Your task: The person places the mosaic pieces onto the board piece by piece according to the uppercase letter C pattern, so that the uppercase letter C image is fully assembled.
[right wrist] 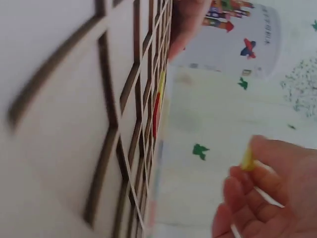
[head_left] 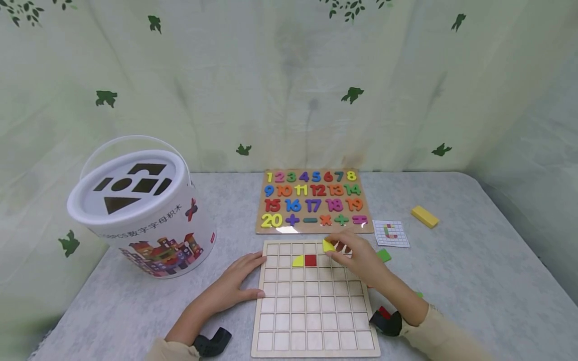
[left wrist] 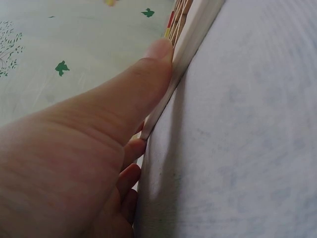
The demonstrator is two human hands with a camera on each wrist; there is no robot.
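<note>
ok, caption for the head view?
Right hand holds a yellow piece over the grid board; left hand steadies its edge.

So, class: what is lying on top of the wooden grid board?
On the grid board lie a yellow quarter-circle piece and a red square piece. The right hand pinches a yellow piece over the top row; its fingers hide the cells beneath.

The right hand [head_left: 356, 258] covers most of the yellow piece [head_left: 328, 245] (one corner shows). The right wrist view is blurred, the bucket [right wrist: 247, 34] cut off. The card [head_left: 391, 233] is too small to read.
</note>
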